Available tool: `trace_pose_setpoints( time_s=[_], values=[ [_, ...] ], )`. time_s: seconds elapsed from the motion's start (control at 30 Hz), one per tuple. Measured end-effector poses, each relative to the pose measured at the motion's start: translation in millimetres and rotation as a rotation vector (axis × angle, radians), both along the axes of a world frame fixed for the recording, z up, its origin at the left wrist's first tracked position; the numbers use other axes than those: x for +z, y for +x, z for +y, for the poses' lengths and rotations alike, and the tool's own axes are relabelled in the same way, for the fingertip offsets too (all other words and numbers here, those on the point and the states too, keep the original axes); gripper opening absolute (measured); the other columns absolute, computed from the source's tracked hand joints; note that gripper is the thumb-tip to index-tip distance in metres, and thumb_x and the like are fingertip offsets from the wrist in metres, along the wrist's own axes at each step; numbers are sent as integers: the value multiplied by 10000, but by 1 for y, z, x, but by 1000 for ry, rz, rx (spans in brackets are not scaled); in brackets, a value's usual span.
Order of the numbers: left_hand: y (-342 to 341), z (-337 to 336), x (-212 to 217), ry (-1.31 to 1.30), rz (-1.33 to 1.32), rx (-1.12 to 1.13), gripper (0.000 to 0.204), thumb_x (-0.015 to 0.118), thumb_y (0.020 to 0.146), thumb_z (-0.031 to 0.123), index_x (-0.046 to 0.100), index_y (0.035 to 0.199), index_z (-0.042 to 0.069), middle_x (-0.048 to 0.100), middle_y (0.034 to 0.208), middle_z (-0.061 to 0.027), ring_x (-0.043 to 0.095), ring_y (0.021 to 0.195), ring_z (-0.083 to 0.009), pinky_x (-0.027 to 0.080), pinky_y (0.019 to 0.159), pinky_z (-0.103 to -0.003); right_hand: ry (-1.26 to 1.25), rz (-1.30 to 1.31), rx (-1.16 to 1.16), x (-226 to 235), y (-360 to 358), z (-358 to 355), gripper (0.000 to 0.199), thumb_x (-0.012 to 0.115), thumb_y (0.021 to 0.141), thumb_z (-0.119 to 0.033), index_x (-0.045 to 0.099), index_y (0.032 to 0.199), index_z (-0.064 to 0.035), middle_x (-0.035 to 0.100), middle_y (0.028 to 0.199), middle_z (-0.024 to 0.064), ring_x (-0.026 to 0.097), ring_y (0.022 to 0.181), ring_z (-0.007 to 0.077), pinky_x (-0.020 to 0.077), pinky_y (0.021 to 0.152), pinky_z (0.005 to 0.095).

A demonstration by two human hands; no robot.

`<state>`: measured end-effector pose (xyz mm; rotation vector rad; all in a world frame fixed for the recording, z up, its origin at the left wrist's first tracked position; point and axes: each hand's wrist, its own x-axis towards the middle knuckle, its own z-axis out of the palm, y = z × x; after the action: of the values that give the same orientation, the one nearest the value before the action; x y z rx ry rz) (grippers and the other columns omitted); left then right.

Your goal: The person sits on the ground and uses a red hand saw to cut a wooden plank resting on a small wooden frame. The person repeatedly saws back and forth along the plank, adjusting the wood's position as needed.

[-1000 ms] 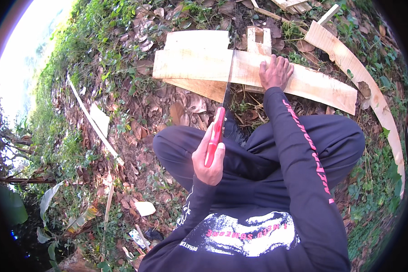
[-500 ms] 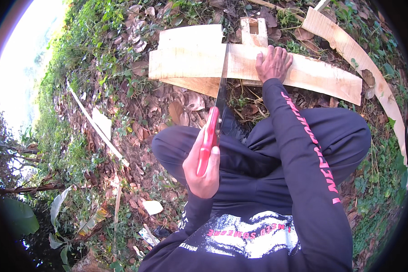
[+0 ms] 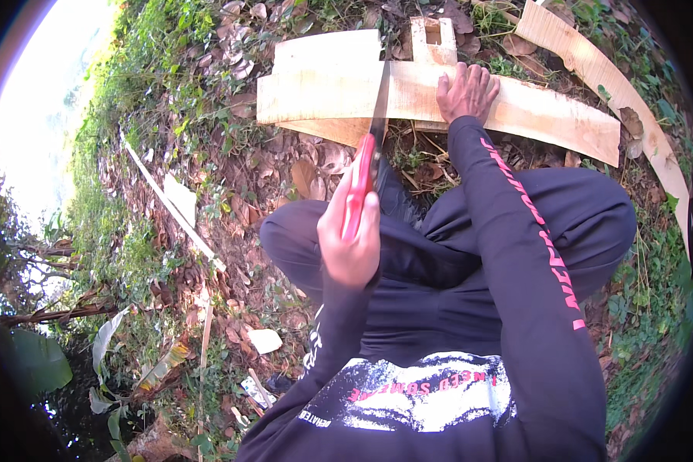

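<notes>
My left hand (image 3: 349, 246) is wrapped round the red handle of a hand saw (image 3: 359, 192). The saw's thin blade crosses a pale wooden plank (image 3: 316, 96), reaching past its far edge. My right hand (image 3: 467, 96) lies on the plank to the right of the blade, its fingers spread over the far edge. Another pale board (image 3: 327, 50) sits just behind the plank's left part. Beneath the plank, the corner of a further wooden piece (image 3: 331, 128) shows. A wooden block with a square opening (image 3: 436, 54) adjoins the plank's far side.
A long plank (image 3: 643, 131), curved in this view, lies at the right. My crossed legs (image 3: 547, 208) are close to the work. Dry leaves and low plants cover the ground. At the left lie a pale stick (image 3: 173, 204) and a whitish flat piece (image 3: 265, 340).
My left hand has pushed the saw forward, away from me, so its handle is nearer the plank. My right hand stays on the plank. The whole view has shifted slightly.
</notes>
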<state>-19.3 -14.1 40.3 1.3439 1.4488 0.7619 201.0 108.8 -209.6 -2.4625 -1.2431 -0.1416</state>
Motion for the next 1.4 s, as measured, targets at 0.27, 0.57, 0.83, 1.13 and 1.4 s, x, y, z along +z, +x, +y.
trace_pose_setpoints(
  time_s=[0.27,0.57,0.83,1.13,1.4],
  values=[
    [-24,-33,47,41,-8,-53,506,596,996,123,482,1411,-143,617,1360,-216,604,1236,-234,435,1070,-338,-140,108,0,15,9,0,535,477,944,-476,585,1331,-121,528,1340,132,400,1372,298,135,1220,558],
    [-13,-16,16,0,-34,-41,476,619,1006,131,518,1447,-18,613,847,35,442,577,-3,323,503,-170,-36,78,-53,-2,14,1,557,472,943,-488,576,1355,-127,535,1372,134,388,1395,305,132,1221,555],
    [14,12,-16,64,21,-22,454,606,993,82,529,1422,-45,619,1092,-87,554,924,-99,426,820,-239,-67,104,42,15,5,-1,505,497,933,-464,612,1273,-109,537,1266,124,407,1341,295,160,1205,548],
    [-4,-11,24,25,30,-38,486,615,993,124,509,1409,-104,676,1238,-136,615,940,-118,493,842,-266,-12,76,19,13,13,-2,487,525,921,-448,610,1211,-66,556,1202,114,433,1291,290,201,1185,539],
    [16,8,-2,30,20,-46,471,609,994,115,512,1400,-104,657,1270,-170,618,1135,-178,461,995,-299,-11,50,13,3,8,-4,484,523,922,-448,615,1213,-72,567,1228,117,437,1304,287,196,1187,540]
  ],
)
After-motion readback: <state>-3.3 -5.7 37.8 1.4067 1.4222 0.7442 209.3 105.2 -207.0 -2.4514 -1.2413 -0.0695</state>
